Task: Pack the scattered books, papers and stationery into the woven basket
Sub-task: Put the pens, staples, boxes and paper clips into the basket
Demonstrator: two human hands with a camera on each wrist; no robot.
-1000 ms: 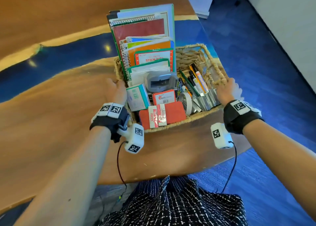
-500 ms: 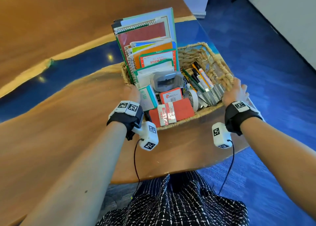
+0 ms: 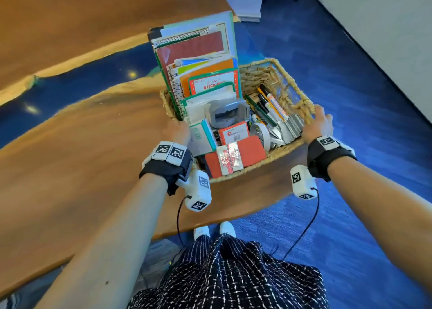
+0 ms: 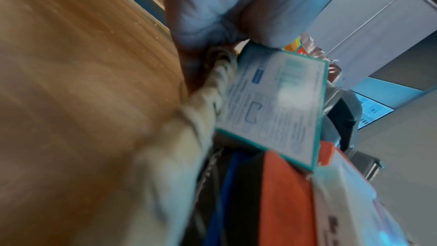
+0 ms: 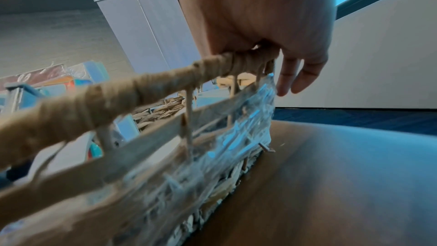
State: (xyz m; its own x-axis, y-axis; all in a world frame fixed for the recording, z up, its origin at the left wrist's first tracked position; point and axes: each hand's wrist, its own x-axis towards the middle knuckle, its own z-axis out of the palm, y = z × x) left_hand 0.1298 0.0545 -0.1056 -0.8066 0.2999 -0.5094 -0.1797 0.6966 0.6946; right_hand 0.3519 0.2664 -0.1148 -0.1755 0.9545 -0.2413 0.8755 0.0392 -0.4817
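A blue-banded wooden table stands on blue carpet near a pale wall.

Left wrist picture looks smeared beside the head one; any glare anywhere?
Left wrist view: streaky blur over the table and woven basket rim, teal box print unreadable. Head view: sharp, bright glare spots on the blue strip. Right wrist view: near rim soft.

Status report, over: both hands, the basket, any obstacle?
Left hand on left rim of woven basket, grip unclear. Right hand rests open on right rim. Basket packed, standing on table. No obstacle seen.
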